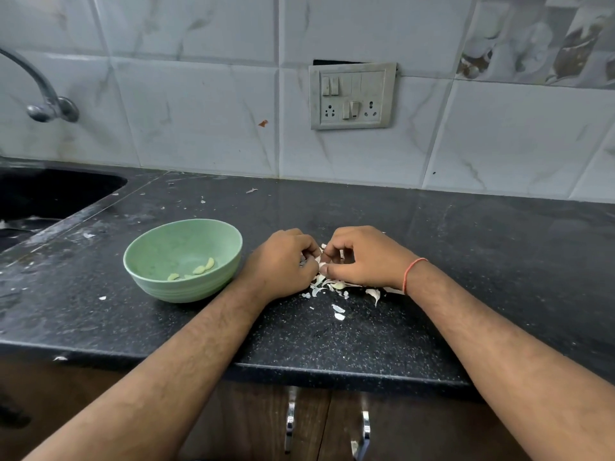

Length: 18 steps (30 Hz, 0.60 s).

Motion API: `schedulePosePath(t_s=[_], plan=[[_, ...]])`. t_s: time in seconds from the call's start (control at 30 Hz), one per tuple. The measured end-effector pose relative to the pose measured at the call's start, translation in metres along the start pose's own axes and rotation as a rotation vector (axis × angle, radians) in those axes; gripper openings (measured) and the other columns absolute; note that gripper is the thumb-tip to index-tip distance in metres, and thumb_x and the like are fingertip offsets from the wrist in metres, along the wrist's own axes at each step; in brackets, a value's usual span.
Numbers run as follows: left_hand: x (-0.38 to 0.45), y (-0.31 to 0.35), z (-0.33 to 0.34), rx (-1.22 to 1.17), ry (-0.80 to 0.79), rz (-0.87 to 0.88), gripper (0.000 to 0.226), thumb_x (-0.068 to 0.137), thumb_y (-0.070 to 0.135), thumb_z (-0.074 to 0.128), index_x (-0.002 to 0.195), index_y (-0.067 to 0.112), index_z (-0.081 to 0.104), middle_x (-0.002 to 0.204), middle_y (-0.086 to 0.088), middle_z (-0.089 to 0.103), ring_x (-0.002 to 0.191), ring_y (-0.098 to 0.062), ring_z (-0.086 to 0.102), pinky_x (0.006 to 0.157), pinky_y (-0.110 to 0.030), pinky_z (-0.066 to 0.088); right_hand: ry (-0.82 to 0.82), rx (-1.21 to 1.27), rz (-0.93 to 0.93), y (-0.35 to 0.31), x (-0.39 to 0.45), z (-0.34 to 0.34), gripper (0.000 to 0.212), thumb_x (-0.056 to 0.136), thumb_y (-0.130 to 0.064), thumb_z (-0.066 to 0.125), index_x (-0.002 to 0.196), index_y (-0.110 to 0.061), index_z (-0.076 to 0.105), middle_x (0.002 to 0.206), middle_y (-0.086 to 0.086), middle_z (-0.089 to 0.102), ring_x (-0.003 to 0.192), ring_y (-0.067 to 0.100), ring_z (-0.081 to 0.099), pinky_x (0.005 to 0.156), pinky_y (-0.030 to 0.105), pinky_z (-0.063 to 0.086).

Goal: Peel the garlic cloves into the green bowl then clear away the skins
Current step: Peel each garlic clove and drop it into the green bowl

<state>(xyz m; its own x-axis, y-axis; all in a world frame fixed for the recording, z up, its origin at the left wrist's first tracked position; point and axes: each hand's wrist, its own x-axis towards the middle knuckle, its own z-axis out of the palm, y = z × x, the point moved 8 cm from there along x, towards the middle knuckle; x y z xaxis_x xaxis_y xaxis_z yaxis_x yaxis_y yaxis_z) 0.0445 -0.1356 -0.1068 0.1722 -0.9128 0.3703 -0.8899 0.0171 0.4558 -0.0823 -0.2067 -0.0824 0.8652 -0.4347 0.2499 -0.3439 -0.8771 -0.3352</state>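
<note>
A green bowl (156,257) stands on the black counter, left of my hands, with a few peeled garlic cloves (203,268) lying in it. My left hand (283,261) and my right hand (362,257) meet just right of the bowl, fingers curled, and pinch a garlic clove (320,259) between them; only a sliver of white shows. White garlic skins (332,287) lie scattered under and in front of both hands. A pale clove (338,285) rests among the skins.
The black counter (466,261) ends in a front edge near me, with cabinet doors and metal handles (290,424) below. A dark sink (50,194) and a tap (46,101) sit at the far left. A switch plate (352,96) hangs on the tiled wall.
</note>
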Motion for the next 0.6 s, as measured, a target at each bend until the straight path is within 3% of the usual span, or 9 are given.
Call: schedulePosePath(t_s=[0.13,0.23,0.3,0.4,0.47,0.6], plan=[[0.003,0.000,0.000,0.012,0.037,0.033,0.014,0.088,0.038,0.061,0.098,0.037,0.070,0.101,0.018,0.059,0.101,-0.008,0.056,0.088,-0.039,0.056,-0.077,0.019,0.003,0.007,0.001,0.010,0.015,0.096,-0.043,0.074,0.096,-0.029,0.070,0.097,-0.013,0.062,0.080,0.006,0.059,0.073,0.024,0.045],[0.003,0.004,-0.018,0.025,0.283,0.062,0.019,0.092,0.032,0.060,0.105,0.035,0.072,0.107,0.020,0.057,0.107,-0.009,0.050,0.088,-0.034,0.050,0.077,0.153,0.029,0.013,-0.003,-0.003,0.010,0.099,-0.037,0.072,0.099,-0.028,0.069,0.100,-0.011,0.062,0.080,0.005,0.058,0.074,0.020,0.048],[0.003,0.009,-0.024,-0.095,0.358,0.069,0.021,0.093,0.031,0.057,0.106,0.032,0.074,0.108,0.019,0.060,0.106,-0.009,0.054,0.089,-0.031,0.047,0.194,0.290,0.044,0.016,-0.007,-0.016,0.008,0.100,-0.032,0.072,0.102,-0.024,0.070,0.099,-0.009,0.065,0.081,0.002,0.058,0.074,0.018,0.049],[0.003,0.023,-0.022,-0.186,0.319,0.157,0.019,0.095,0.031,0.064,0.109,0.029,0.077,0.104,0.017,0.066,0.098,-0.008,0.062,0.087,-0.029,0.050,0.220,0.428,0.116,0.026,-0.011,-0.018,0.010,0.101,-0.035,0.072,0.104,-0.025,0.073,0.089,-0.016,0.069,0.077,0.000,0.061,0.072,0.028,0.058],[0.002,0.025,-0.021,-0.185,0.296,0.179,0.017,0.095,0.035,0.071,0.109,0.031,0.078,0.099,0.018,0.068,0.093,-0.005,0.064,0.081,-0.027,0.052,0.234,0.508,0.161,0.031,-0.013,-0.015,0.010,0.100,-0.034,0.074,0.103,-0.025,0.075,0.086,-0.010,0.073,0.074,0.005,0.063,0.069,0.039,0.063],[0.003,0.022,-0.025,-0.186,0.300,0.119,0.010,0.093,0.037,0.080,0.101,0.031,0.081,0.088,0.020,0.070,0.083,0.002,0.064,0.073,-0.018,0.047,0.341,0.754,0.182,0.031,-0.012,-0.018,0.013,0.097,-0.019,0.078,0.108,-0.012,0.077,0.097,0.010,0.080,0.070,0.008,0.065,0.061,0.028,0.055]])
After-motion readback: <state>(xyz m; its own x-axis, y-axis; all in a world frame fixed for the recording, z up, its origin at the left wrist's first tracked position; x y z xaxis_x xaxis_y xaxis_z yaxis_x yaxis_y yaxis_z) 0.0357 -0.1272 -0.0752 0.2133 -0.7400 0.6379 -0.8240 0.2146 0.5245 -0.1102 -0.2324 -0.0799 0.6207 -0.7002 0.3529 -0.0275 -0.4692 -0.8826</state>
